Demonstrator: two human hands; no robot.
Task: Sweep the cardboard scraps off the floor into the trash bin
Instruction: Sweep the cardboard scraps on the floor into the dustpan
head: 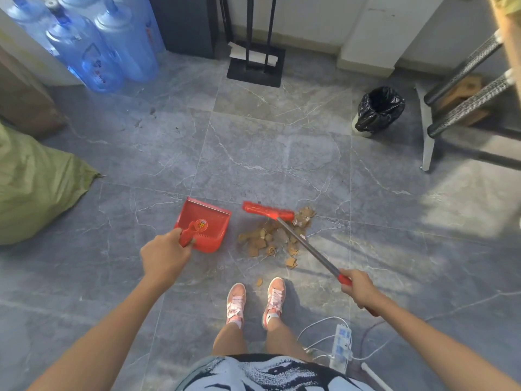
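Labels first: the round yellow-red sticker (200, 224) on the dustpan (207, 221) is too small to read, and the print on the blue water jugs (112, 52) at upper left is blurred.

Left hand (165, 256), lower-left of ctr, has its fingers curled round the dustpan's short red handle. The pan is glossy red plastic, a squarish scoop with a ridged inside, sitting on the floor (282, 153) w/ its open side toward the scraps.

Right hand (359, 287), lower right, has its fingers wrapped round the red grip of the broom – a thin grey metal pole (307, 246) running up-left to a flat red plastic broom head (267, 210).

Cardboard scraps (262, 241) – small brown ragged squares – lie heaped at ctr frame just below the head and just right of the pan. A few strays lie nearer the pink lace-up sneakers (236, 303).

Floor is grey marble-look tile w/ white veins. The trash bin (379, 110), white and lined w/ a crinkled black bag, stands at upper right, well apart from the heap. A green woven sack (33, 190) sits at left edge, and a white power strip (342, 347) w/ cords at btm right.
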